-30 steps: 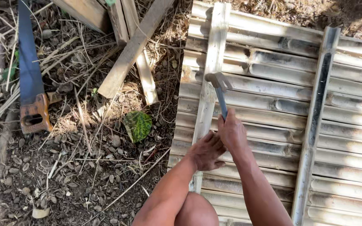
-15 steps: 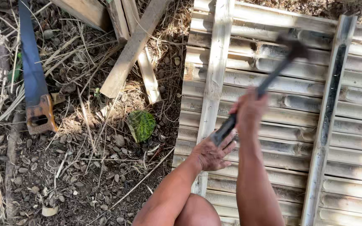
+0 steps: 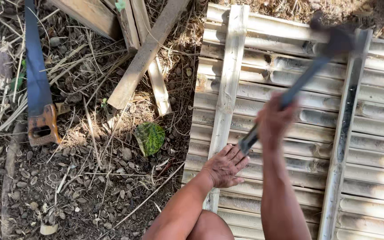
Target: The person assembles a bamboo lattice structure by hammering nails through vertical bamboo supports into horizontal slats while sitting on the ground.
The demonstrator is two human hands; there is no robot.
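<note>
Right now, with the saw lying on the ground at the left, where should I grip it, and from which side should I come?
Grip the saw by its wooden handle, at the end nearer you. Come from above: it lies flat on the ground, the handle's opening faces up, and the long dark blade runs away from you.

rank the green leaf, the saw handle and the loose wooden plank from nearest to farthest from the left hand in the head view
From the left hand, flat on the bamboo panel:
1. Green leaf, on the ground just to its left.
2. Loose wooden plank, up and left, lying diagonally.
3. Saw handle, far left on the ground.
</note>
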